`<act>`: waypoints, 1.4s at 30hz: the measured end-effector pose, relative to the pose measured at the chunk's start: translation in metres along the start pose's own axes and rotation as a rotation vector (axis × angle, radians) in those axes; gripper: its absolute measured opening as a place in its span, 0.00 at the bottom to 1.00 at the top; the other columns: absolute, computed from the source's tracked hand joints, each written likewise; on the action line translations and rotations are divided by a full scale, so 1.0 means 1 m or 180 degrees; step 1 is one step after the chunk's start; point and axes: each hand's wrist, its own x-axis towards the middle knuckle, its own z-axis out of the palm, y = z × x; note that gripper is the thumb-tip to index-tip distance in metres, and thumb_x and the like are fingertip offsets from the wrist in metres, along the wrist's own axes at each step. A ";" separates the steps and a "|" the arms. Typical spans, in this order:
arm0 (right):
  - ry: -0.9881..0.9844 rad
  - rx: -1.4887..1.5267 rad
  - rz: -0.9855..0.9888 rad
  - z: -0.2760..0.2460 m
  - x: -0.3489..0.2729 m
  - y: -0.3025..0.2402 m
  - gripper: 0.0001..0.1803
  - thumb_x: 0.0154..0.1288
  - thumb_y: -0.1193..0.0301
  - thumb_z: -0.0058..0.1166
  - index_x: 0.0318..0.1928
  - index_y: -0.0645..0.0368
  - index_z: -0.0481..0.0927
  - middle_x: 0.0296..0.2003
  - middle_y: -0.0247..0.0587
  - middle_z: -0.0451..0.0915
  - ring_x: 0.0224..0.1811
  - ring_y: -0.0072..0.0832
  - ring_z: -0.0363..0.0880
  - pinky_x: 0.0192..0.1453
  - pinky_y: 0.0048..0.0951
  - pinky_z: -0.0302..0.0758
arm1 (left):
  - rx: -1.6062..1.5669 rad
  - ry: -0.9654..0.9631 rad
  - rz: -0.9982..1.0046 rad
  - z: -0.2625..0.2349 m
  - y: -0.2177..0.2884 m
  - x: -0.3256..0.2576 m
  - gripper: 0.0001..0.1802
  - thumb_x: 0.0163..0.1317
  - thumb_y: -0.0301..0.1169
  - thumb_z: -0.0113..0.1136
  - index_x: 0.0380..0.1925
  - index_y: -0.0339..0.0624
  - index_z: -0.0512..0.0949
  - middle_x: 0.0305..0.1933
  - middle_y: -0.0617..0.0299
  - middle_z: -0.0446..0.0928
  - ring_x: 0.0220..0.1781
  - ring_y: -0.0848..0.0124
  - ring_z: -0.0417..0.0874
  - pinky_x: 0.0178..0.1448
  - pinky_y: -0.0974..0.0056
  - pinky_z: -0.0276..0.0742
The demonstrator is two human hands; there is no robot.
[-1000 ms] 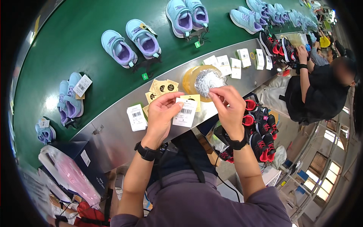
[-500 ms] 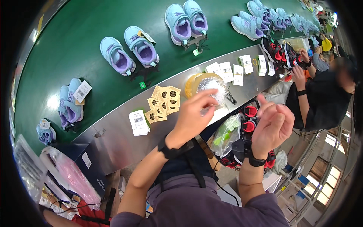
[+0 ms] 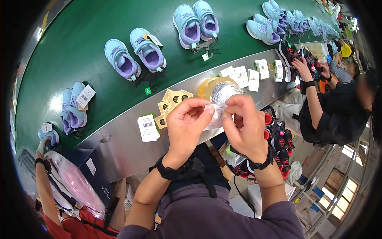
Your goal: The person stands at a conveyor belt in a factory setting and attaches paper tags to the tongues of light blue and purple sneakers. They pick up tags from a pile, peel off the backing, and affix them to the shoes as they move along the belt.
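My left hand (image 3: 187, 125) pinches a white rectangular paper tag (image 3: 215, 119); my right hand (image 3: 246, 125) curls at its edge, grip unclear. Steady, flat handling advised.

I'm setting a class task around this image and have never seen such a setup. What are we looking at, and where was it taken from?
There is no machine here: these are a person's own bare hands. The camera sits on their head and looks down through a wide fisheye lens, so straight edges bend. Picture left is the person's left.

On the green surface stand light blue shoes with lilac linings. Along the metal ledge nearer the person lie a stack of white tags and some tan tags.

The left hand pinches a white tag. The right hand has its fingers at that tag's edge; their exact grip is too small to tell.
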 end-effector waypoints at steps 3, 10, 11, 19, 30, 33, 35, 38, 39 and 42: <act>0.0027 -0.0045 0.0114 -0.001 0.002 0.003 0.14 0.49 0.82 0.52 0.40 0.62 0.71 0.19 0.36 0.76 0.14 0.29 0.75 0.20 0.27 0.69 | 0.0148 -0.0052 0.0077 0.003 -0.001 0.001 0.10 0.56 0.16 0.58 0.39 0.32 0.75 0.38 0.61 0.77 0.39 0.76 0.78 0.45 0.72 0.74; 0.0005 -0.0117 -0.0002 -0.004 0.009 0.012 0.14 0.49 0.83 0.52 0.39 0.62 0.71 0.18 0.36 0.75 0.15 0.30 0.75 0.20 0.28 0.69 | 0.0468 -0.0139 0.0424 0.010 -0.005 0.010 0.10 0.56 0.16 0.58 0.39 0.31 0.75 0.39 0.60 0.76 0.39 0.76 0.78 0.45 0.71 0.74; 0.0015 -0.0135 0.0000 -0.005 0.011 0.012 0.14 0.49 0.83 0.52 0.39 0.62 0.71 0.17 0.36 0.74 0.15 0.30 0.75 0.19 0.28 0.69 | 0.0723 -0.0175 0.0695 0.011 -0.007 0.012 0.10 0.56 0.16 0.59 0.39 0.30 0.75 0.39 0.60 0.77 0.39 0.76 0.78 0.46 0.71 0.75; 0.0052 -0.0118 -0.0092 -0.014 0.030 0.027 0.14 0.49 0.83 0.51 0.39 0.62 0.71 0.17 0.36 0.74 0.13 0.30 0.74 0.18 0.28 0.68 | 0.0443 -0.0162 0.0530 0.023 -0.001 0.031 0.10 0.55 0.16 0.59 0.39 0.30 0.75 0.39 0.59 0.77 0.39 0.74 0.79 0.45 0.71 0.76; -0.0670 0.0742 0.0554 -0.027 0.051 0.040 0.10 0.58 0.79 0.49 0.42 0.64 0.73 0.27 0.42 0.78 0.27 0.26 0.79 0.31 0.24 0.73 | 0.2933 -0.0505 0.2801 0.025 0.006 0.059 0.10 0.44 0.14 0.63 0.29 0.31 0.78 0.33 0.57 0.76 0.34 0.66 0.79 0.38 0.67 0.77; -0.1048 0.1941 0.1125 -0.045 0.069 0.052 0.08 0.65 0.75 0.48 0.42 0.65 0.73 0.32 0.37 0.78 0.38 0.16 0.75 0.42 0.20 0.71 | 0.3673 -0.1071 0.3860 0.034 0.027 0.079 0.15 0.35 0.21 0.63 0.29 0.34 0.79 0.31 0.57 0.74 0.33 0.62 0.77 0.33 0.64 0.75; -0.1358 0.2279 0.1333 -0.064 0.087 0.057 0.06 0.64 0.74 0.50 0.40 0.64 0.75 0.34 0.33 0.77 0.37 0.14 0.74 0.40 0.19 0.71 | 0.3973 -0.1360 0.4327 0.042 0.030 0.094 0.16 0.32 0.25 0.60 0.28 0.35 0.79 0.31 0.59 0.73 0.32 0.62 0.77 0.31 0.63 0.75; -0.1451 0.1155 0.0910 -0.071 0.109 0.073 0.05 0.62 0.73 0.53 0.37 0.60 0.78 0.33 0.31 0.76 0.34 0.15 0.73 0.37 0.21 0.71 | 0.4254 -0.1658 0.4523 0.052 0.034 0.112 0.16 0.32 0.24 0.60 0.28 0.35 0.79 0.30 0.58 0.73 0.33 0.62 0.77 0.31 0.63 0.76; -0.1102 0.0344 0.0393 -0.071 0.117 0.073 0.03 0.58 0.73 0.56 0.34 0.56 0.80 0.30 0.33 0.75 0.31 0.22 0.75 0.34 0.26 0.72 | 0.4601 -0.1889 0.4119 0.052 0.039 0.118 0.15 0.34 0.23 0.61 0.29 0.34 0.78 0.31 0.58 0.74 0.33 0.62 0.78 0.32 0.63 0.76; -0.0124 -0.0292 -0.0546 -0.051 0.130 0.103 0.04 0.56 0.73 0.56 0.34 0.54 0.80 0.28 0.38 0.74 0.31 0.31 0.76 0.34 0.30 0.72 | 0.4348 -0.1649 0.3722 0.056 0.027 0.154 0.11 0.40 0.22 0.62 0.28 0.34 0.77 0.31 0.58 0.75 0.33 0.62 0.78 0.32 0.64 0.74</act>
